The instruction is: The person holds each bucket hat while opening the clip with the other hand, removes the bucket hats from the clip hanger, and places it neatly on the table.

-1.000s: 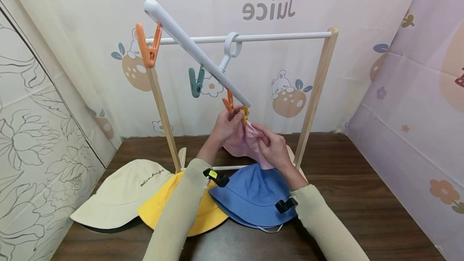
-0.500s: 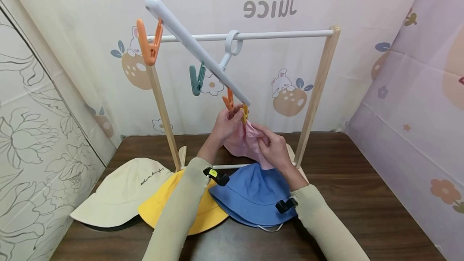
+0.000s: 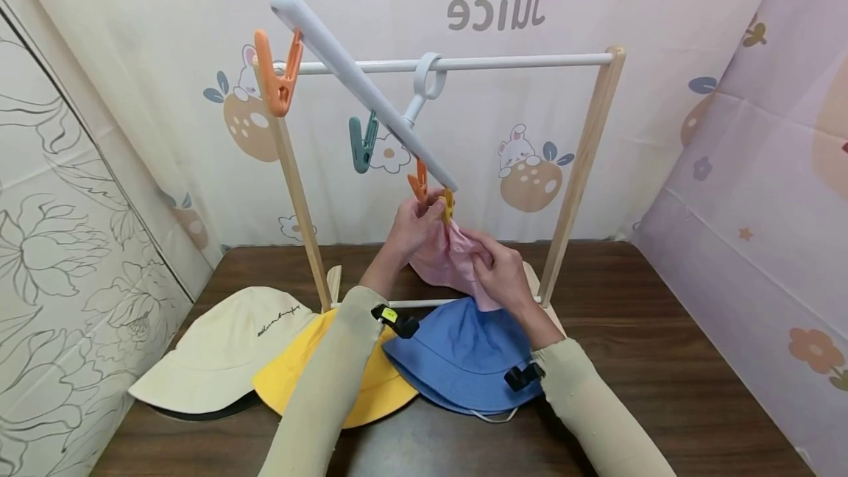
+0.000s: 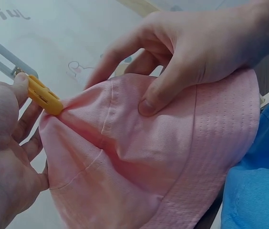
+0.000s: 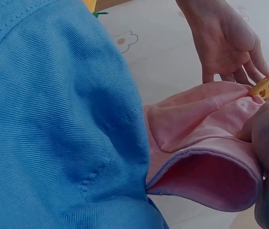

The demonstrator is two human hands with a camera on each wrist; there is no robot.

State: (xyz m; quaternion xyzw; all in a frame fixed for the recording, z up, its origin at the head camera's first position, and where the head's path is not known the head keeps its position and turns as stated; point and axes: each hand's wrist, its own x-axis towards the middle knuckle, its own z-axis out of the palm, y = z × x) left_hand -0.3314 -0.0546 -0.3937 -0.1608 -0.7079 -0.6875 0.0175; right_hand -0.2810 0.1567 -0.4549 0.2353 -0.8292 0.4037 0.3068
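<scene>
Head view: my left hand (image 3: pixel 412 225) is pinching the yellow clip (image 3: pixel 448 206) at the low end of the tilted white hanger bar (image 3: pixel 358 87), while my right hand (image 3: pixel 498 269) is gripping the pink hat (image 3: pixel 445 260) above the blue hat (image 3: pixel 464 359).

Left wrist view: the yellow clip (image 4: pixel 44 96) is biting the pink hat's (image 4: pixel 149 162) brim; my right thumb is pressing the fabric.

Right wrist view: the pink hat (image 5: pixel 206 157) is hanging just beside the blue hat (image 5: pixel 53 119).
</scene>
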